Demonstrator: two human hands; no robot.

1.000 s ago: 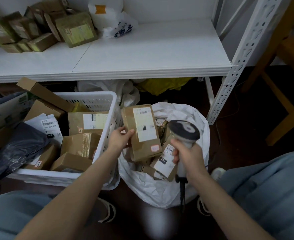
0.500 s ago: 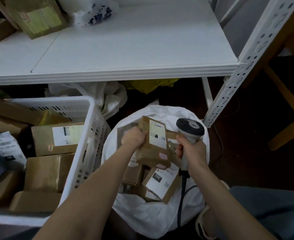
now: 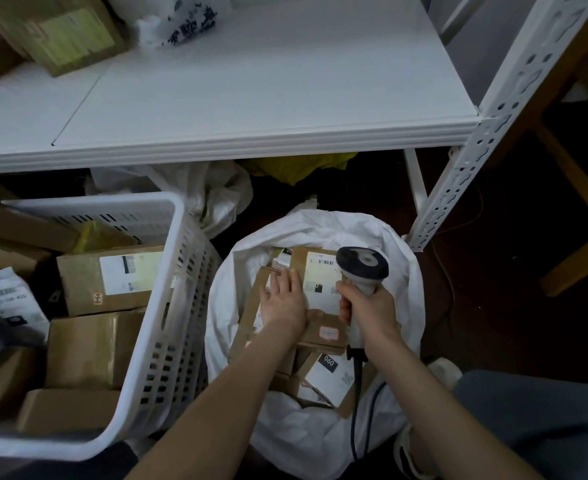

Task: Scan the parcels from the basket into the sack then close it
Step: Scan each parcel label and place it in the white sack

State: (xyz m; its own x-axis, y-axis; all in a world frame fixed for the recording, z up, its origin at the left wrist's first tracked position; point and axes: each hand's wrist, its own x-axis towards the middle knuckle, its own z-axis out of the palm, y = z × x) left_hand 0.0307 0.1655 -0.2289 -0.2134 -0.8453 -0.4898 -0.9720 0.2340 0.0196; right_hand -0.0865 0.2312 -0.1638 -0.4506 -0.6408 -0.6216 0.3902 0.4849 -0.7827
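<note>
Biggest worry for me is the left hand [image 3: 282,299] lying flat on the top parcel [image 3: 322,329] in the sack [image 3: 320,225]; the lower boxes [image 3: 325,377] under it look piled loose and crooked, so a hard push could tip that parcel off the stack or wedge it against the sack's wall, and a soft rim like that might fold in and make closing a pain; also the scanner [image 3: 361,268] has its cable [image 3: 354,410] hanging down over the sack's near side, so it could snag on a box corner or get buried, I reckon; pose-wise, left hand is palm down, fingers straight and close together, pointing to the far side, gripping nothing, forearm angled in from near left; right hand [image 3: 370,308] is wrapped round the scanner's handle, head uppermost, just right of the parcel's label, touching it or not I can't tell; so the parcel is in the sack, on top, and the sack's mouth is wide open; further out, the white basket [image 3: 178,216] sits just left of the sack, with plenty of brown parcels [image 3: 108,282] inside, so I'd guess closing is a long way off; a white shelf [image 3: 251,81] runs across the far side above it all.
</note>
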